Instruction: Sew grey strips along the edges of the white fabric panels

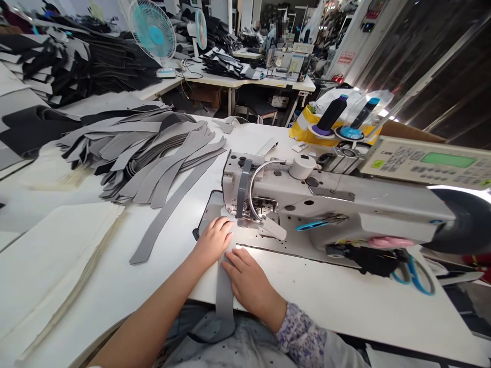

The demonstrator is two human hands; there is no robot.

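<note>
A grey fabric strip (224, 289) runs from beside the needle area of the sewing machine (268, 189), over the table's front edge and down onto my lap. My left hand (214, 239) lies on the strip's upper part, fingers flat, just left of the presser area. Closer to me, my right hand (245, 276) rests on the strip's right edge with its fingers stretched out. Neither hand is wrapped round the strip. The strip's far end is hidden under my left fingers and the machine head.
A pile of grey strips (153, 153) lies to the left, with one loose strip (169, 214) beside it. Blue-handled scissors (416, 276) lie at right; blue tweezers (316, 224) rest on the machine bed. Thread cones (332, 115) and a control panel (429, 161) stand behind.
</note>
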